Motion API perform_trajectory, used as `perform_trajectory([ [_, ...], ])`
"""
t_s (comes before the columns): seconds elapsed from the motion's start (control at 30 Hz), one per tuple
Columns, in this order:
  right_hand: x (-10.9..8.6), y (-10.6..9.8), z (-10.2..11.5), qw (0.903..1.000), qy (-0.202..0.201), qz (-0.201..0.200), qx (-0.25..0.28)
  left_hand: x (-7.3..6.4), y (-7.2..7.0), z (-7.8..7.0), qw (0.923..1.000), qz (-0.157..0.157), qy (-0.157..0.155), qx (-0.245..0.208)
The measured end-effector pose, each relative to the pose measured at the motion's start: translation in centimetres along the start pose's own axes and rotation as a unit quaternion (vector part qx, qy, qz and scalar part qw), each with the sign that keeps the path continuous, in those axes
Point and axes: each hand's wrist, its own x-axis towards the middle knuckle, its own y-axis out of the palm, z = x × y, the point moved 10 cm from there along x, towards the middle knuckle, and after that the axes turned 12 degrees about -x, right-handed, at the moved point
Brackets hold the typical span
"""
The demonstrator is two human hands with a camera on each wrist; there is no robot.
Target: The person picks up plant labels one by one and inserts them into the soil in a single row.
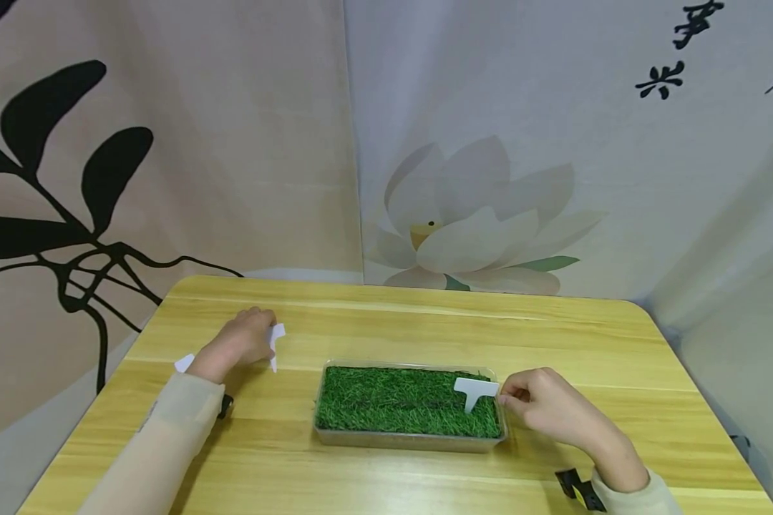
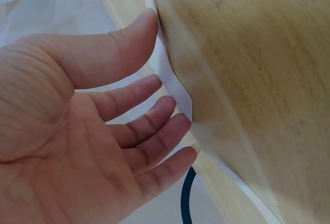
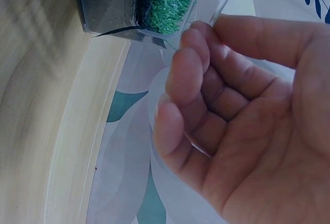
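A white T-shaped plant label (image 1: pixel 476 388) stands over the right part of the green grass (image 1: pixel 399 400), its stem pointing down into the blades. My right hand (image 1: pixel 554 408) pinches that label's right end between thumb and forefinger; the other fingers curl in toward the palm (image 3: pixel 252 146). At the left of the table my left hand (image 1: pixel 243 340) reaches down to a second white label (image 1: pixel 277 332), which the hand partly covers. In the left wrist view, the thumb and loosely bent fingertips touch the edge of this label (image 2: pixel 178 92).
A clear plastic box (image 1: pixel 406 441) holds the grass on the wooden table (image 1: pixel 264 458). Another white piece (image 1: pixel 183 363) lies behind the left wrist, partly hidden. Printed curtains (image 1: pixel 283 143) hang just beyond the table's far edge.
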Motion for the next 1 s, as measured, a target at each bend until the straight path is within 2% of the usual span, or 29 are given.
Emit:
perform_trajectory([
  [0.33, 0.0, -0.1, 0.1, 1.0000, -0.001, -0.001, -0.001, 0.6, -0.4, 0.7, 0.9990, -0.021, -0.019, -0.034],
  [0.53, 0.0, 0.0, 0.0, 1.0000, 0.000, 0.001, -0.002, 0.4, -1.0, 0.9, 0.9958, -0.053, -0.007, -0.074],
  [0.77, 0.0, 0.0, 0.0, 1.0000, 0.003, 0.003, -0.005, -0.1, -2.1, 0.9, 0.9931, -0.077, 0.012, -0.087],
  [1.0, 0.0, 0.0, -0.1, 1.0000, 0.003, 0.001, -0.007, -1.4, -3.2, -0.2, 0.9919, -0.070, 0.023, -0.104],
])
